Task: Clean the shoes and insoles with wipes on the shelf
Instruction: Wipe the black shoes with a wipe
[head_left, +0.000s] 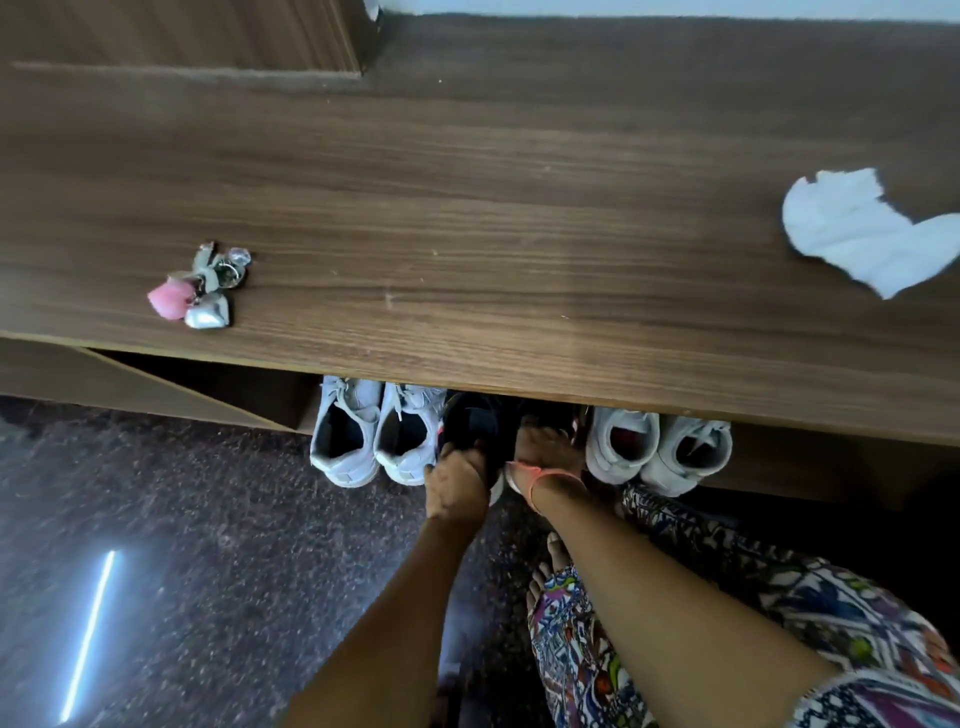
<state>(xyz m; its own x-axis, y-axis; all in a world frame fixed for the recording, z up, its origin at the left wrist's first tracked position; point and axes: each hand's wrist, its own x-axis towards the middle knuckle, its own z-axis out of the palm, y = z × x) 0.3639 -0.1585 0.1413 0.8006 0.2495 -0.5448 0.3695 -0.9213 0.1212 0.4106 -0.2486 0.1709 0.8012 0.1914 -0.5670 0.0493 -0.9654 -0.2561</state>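
Fingers (451, 459) of the left hand (457, 493) are curled over the heel rim of the left black shoe (470, 421), gripping it. Fingers (535, 434) of the right hand (548, 452), which has an orange band at the wrist, are hooked the same way into the heel opening of the right black shoe (553, 413). That shoe is largely covered by the hand and by the shelf edge.

Six shoes stand in a row under the front edge of the wooden shelf (493, 234), heels toward the person. They are two white sneakers (345, 434) on the left, the two black shoes in the middle, and two more white sneakers (623, 441) on the right. Each black shoe touches its white neighbour.

One crumpled white wipe (857, 234) lies on top of the shelf near its right end, well apart from both hands and higher in the view. One keychain bunch (208, 286), with a pink pompom and a silver heart, lies toward the left, close to the front edge.

Below, on the dark speckled floor (208, 519), a bare foot (553, 558) shows beside a patterned garment (831, 597).
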